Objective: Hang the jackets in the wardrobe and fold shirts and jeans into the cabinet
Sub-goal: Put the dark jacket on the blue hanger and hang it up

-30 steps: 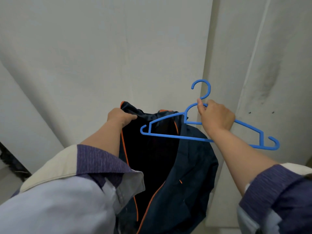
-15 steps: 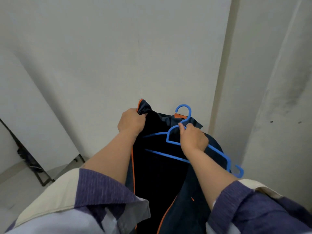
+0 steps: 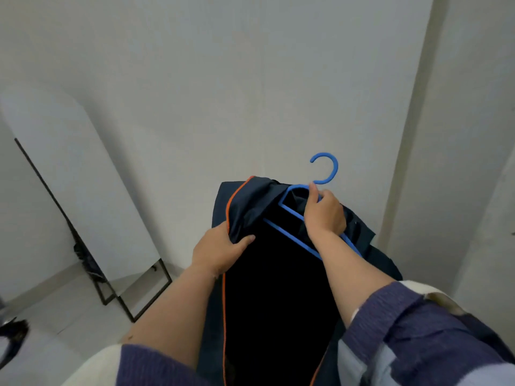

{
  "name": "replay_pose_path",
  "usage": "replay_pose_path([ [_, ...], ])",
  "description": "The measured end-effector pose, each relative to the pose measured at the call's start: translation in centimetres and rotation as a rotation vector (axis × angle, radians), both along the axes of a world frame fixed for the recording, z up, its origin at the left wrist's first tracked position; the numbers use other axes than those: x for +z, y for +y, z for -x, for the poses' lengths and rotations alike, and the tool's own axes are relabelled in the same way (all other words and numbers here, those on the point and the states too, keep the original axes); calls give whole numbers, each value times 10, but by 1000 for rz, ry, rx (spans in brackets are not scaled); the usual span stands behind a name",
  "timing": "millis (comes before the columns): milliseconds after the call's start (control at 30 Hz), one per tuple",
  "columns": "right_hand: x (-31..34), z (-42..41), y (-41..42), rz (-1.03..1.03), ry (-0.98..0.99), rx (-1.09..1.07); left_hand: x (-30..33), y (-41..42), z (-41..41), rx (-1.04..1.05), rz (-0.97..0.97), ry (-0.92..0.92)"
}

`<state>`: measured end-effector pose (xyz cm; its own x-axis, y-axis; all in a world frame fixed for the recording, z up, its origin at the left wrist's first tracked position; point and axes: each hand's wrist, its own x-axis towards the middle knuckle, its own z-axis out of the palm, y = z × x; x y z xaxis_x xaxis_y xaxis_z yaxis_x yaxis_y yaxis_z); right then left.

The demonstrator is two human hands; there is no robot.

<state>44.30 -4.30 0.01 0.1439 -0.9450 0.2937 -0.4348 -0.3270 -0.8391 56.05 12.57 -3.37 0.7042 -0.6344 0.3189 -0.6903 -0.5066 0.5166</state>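
Observation:
A dark navy jacket (image 3: 278, 288) with orange piping hangs open in front of me, its black lining facing me. My left hand (image 3: 220, 250) grips the jacket's left front edge near the collar. My right hand (image 3: 324, 215) holds a blue plastic hanger (image 3: 326, 168) just below its hook. The hanger's left arm lies inside the jacket's shoulder area, and its right arm runs down behind my right wrist. The hook points up above the collar.
A plain white wall (image 3: 223, 79) fills the view ahead, with a pillar corner (image 3: 412, 135) to the right. A black-framed standing mirror (image 3: 83, 213) leans against the wall at the left, above the pale floor (image 3: 55, 310).
The hanger has gone from beside the jacket into its collar opening. My left hand has slid down the jacket's front edge. The view has shifted, and the mirror now shows at the left.

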Motion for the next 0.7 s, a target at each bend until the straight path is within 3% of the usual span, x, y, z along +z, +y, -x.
replay_pose_path([
  [67, 9, -1, 2, 58, -36, 30, 0, -2, 0, 40, -44, -57],
  [200, 23, 8, 4, 133, -93, 72, 33, -22, 3, 87, 136, -384],
  [267, 27, 13, 4, 192, -88, 79, 58, -37, 2, 24, 47, -544],
  [333, 29, 20, 4, 237, -69, 73, 80, -53, 0, -39, -168, -628],
  [400, 31, 28, 6, 261, -72, 75, 93, -64, 1, -75, -303, -648],
  [533, 33, 46, 3, 326, -198, 125, 95, -75, 10, -89, -158, -614],
  [633, 11, 58, 3, 490, 35, -38, 96, -81, 18, -21, -121, -613],
  [700, -15, 71, 5, 492, 111, -93, 97, -85, 23, 6, -111, -606],
])
